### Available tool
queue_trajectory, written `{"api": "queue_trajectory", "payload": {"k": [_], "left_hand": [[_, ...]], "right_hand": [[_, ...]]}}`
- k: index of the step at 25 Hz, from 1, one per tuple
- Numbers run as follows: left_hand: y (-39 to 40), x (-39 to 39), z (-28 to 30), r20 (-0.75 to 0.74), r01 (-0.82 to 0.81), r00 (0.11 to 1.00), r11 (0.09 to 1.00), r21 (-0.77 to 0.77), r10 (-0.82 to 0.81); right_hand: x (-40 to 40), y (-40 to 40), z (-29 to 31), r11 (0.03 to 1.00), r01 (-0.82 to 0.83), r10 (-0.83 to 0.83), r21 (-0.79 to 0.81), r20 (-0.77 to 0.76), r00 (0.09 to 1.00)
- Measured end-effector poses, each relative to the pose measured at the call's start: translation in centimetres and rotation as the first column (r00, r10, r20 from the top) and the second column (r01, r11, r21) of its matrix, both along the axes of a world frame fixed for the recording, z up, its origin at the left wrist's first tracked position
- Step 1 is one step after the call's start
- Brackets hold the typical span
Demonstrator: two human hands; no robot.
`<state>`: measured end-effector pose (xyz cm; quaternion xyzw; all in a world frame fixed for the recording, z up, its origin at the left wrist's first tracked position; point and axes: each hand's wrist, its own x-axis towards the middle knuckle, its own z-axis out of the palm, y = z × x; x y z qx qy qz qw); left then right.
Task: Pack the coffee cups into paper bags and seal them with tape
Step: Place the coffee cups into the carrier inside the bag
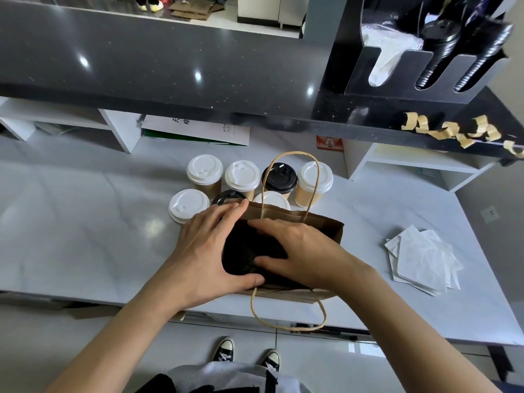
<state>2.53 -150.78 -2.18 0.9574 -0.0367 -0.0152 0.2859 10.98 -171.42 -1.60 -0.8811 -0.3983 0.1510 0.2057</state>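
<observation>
A brown paper bag (pixel 326 226) stands open on the white bench (pixel 85 222), near its front edge, one twine handle arching up at the back and the other hanging over the bench edge. Its inside is dark; what lies in it cannot be made out. The left hand (pixel 209 251) holds the bag's left rim, fingers spread along the top edge and thumb hooked over the near side. The right hand (pixel 295 256) reaches into the mouth, fingers curved down inside; whether it grips anything cannot be told.

Just behind the bag stand seven lidded cups (pixel 204 177) in two rows, five with white lids and two with black. A stack of white napkins (pixel 425 259) lies to the right. Curled tape strips (pixel 453 131) hang from the dark shelf (pixel 170 61) above.
</observation>
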Motion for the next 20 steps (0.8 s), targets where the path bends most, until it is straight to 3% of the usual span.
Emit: {"api": "queue_trajectory", "payload": {"k": [4, 10, 15, 20], "left_hand": [[-0.1, 0.1, -0.1, -0.002, -0.001, 1.0, 1.0, -0.011, 0.001], [0.0, 0.0, -0.1, -0.009, 0.004, 1.0, 0.999, -0.038, -0.005], [0.0, -0.1, -0.1, -0.005, 0.009, 1.0, 0.999, -0.049, -0.009], [0.0, -0.5, -0.2, 0.001, -0.006, 1.0, 0.999, -0.037, 0.006]], "right_hand": [[0.2, -2.8, 1.2, 0.953, 0.184, -0.174, 0.24, -0.064, 0.983], [2.3, -5.5, 2.3, 0.746, 0.454, -0.493, 0.487, -0.054, 0.868], [7.0, -6.5, 0.5, 0.7, 0.563, -0.643, 0.44, 0.044, 0.765], [11.0, -6.3, -2.6, 0.71, 0.631, -0.679, 0.314, 0.063, 0.732]]}}
